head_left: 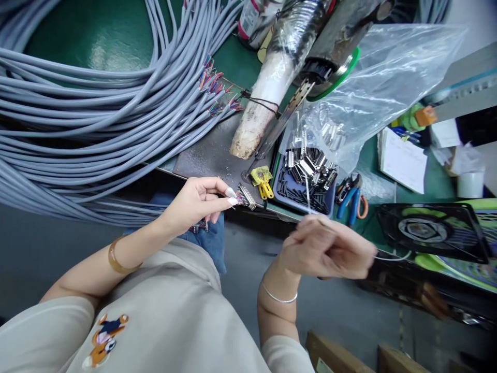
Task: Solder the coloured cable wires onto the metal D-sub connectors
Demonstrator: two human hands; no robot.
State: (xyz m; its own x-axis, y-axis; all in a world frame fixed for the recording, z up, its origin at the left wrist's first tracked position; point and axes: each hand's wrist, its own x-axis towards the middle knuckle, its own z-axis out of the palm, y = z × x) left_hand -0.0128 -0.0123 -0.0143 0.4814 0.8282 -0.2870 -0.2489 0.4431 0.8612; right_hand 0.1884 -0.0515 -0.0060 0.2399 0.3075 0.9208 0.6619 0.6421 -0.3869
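My left hand (204, 199) is closed in a pinch on thin coloured wires, its fingertips right beside a metal multi-pin connector (246, 197) at the bench edge. Whether the fingertips also touch the connector is unclear. To the right, my right hand (326, 248) is raised in front of the bench, smeared by motion, its fingers curled. A thin silvery rod-like tool (308, 196) sticks up from it; its kind is not clear. Close to the connector lies a yellow clip-like piece (263, 181).
Grey cables (128, 111) with stripped ends fill the left. A wrapped white roll (267, 88) and metal bracket (285, 119) overhang the work spot. A blue tray (330, 199) holds connectors and black pieces. Pliers (354, 202) and a black fan (427, 230) lie to the right.
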